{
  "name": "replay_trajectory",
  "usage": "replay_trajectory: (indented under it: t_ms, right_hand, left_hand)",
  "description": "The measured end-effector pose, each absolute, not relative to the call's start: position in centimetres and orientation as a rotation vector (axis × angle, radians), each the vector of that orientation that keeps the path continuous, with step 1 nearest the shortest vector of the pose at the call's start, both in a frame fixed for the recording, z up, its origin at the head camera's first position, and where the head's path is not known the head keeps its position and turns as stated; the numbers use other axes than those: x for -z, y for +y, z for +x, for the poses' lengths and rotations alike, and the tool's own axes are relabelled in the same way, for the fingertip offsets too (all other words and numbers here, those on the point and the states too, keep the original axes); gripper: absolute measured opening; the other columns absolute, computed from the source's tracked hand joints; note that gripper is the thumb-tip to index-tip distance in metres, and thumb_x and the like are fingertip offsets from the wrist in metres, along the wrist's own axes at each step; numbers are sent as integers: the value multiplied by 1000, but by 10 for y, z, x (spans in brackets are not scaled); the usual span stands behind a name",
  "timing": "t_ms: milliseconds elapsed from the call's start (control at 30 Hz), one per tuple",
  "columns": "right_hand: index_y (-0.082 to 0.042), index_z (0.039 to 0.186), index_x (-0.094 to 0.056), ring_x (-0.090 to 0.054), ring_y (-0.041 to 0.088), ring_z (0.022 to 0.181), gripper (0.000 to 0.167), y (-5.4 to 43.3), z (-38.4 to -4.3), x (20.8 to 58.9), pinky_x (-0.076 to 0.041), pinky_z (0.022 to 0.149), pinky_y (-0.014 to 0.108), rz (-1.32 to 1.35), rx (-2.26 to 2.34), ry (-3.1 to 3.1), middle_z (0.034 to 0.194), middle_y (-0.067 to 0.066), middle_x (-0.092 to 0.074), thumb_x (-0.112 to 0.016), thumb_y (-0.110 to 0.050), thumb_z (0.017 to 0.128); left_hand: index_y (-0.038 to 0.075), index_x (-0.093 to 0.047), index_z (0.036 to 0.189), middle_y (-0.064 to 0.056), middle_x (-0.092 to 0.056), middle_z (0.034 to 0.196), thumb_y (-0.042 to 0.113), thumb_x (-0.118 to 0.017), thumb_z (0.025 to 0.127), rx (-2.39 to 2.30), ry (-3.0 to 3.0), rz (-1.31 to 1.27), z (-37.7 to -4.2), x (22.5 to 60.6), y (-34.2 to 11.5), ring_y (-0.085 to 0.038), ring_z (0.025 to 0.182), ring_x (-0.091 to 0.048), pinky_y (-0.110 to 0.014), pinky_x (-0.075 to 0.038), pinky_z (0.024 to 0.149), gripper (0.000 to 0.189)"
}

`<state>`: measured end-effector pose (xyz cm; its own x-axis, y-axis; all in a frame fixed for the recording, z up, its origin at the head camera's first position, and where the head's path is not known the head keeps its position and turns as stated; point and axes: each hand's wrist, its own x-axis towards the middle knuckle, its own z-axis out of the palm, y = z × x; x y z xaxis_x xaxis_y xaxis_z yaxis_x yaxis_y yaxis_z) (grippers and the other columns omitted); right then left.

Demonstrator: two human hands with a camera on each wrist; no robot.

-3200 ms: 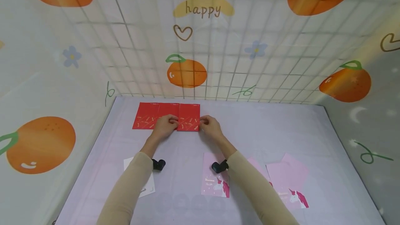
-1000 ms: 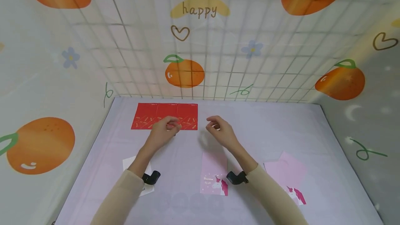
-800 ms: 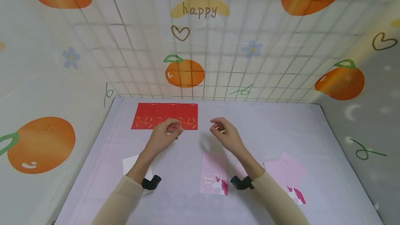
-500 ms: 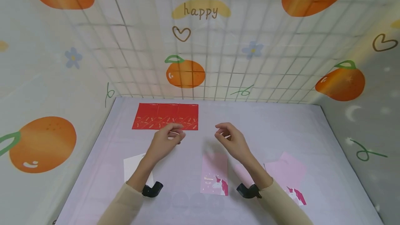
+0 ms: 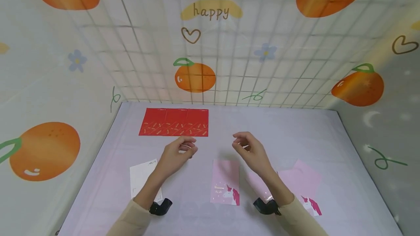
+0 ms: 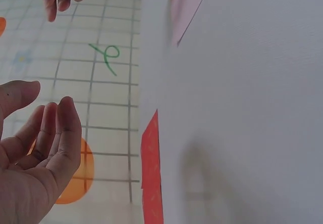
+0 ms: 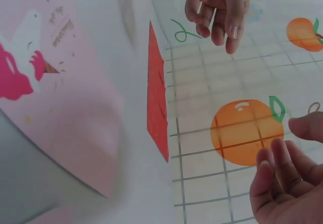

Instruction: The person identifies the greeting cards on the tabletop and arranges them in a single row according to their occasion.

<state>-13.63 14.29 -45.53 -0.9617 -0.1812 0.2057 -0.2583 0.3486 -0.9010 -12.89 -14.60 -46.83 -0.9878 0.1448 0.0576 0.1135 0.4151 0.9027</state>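
Note:
Three flat red booklet-like cards [image 5: 176, 119] with gold streaks lie edge to edge in a row at the back left of the table. My left hand [image 5: 175, 157] hovers just in front of the row, fingers loosely bent, holding nothing. To its right, my right hand [image 5: 254, 154] is held over the table with bare, relaxed fingers. Below and left of it lies a pink unicorn card [image 5: 224, 174]. In the left wrist view, the left hand's thumb and fingers [image 6: 68, 118] stand apart. The right wrist view shows the right hand's fingers [image 7: 285, 168] likewise apart.
A white card [image 5: 139, 176] lies partly under the left forearm. Another pink card [image 5: 259, 183] shows beside the right forearm, and overlapping pink cards [image 5: 303, 177] lie farther right. A patterned curtain [image 5: 229, 65] stands along the table's back edge.
Both hands have let go of the rightmost red card and drawn back towards the body, the right one also moving right. The red row now lies fully uncovered.

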Motion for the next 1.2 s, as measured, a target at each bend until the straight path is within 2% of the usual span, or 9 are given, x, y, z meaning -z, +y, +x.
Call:
replay_trajectory:
  t_ms: [233, 467, 767, 1000, 1200]
  right_hand:
    - [-15, 119, -64, -61, 19, 86, 24, 147, -131, 464, -51, 73, 29, 389, -1713, -2545, 97, -2, -65, -70, -18, 96]
    - [-13, 119, -64, -62, 20, 86, 24, 149, -126, 471, -50, 73, 29, 383, -1742, -2555, 96, -1, -66, -69, -19, 96]
    - [-17, 117, -64, -61, 20, 87, 22, 149, -123, 483, -50, 74, 30, 379, -1773, -2556, 95, 0, -66, -70, -17, 95]
    - [-11, 117, -64, -61, 25, 88, 23, 139, -123, 484, -49, 74, 30, 342, -1753, -2593, 96, 6, -66, -70, -8, 94]
    - [-4, 115, -63, -60, 29, 86, 22, 121, -116, 463, -50, 73, 31, 394, -1740, -2604, 95, 12, -66, -67, -1, 94]
  left_hand:
    - [22, -67, 116, 7, -67, 99, 25, -75, 91, -1662, 2593, 242, -124, 477, -141, -13, 90, -67, -31, -58, 71, 26]
    - [20, -67, 118, 8, -67, 100, 23, -76, 91, -1652, 2575, 237, -121, 482, -135, -14, 94, -66, -30, -58, 72, 29]
    - [18, -67, 118, 9, -67, 100, 24, -77, 90, -1626, 2594, 220, -119, 489, -133, -14, 93, -66, -28, -58, 72, 30]
    - [16, -67, 120, 9, -67, 100, 26, -76, 91, -1609, 2608, 210, -117, 491, -139, -13, 93, -66, -28, -58, 74, 32]
    - [16, -67, 119, 8, -67, 99, 27, -75, 91, -1611, 2623, 180, -114, 493, -147, -14, 92, -67, -30, -58, 73, 31]
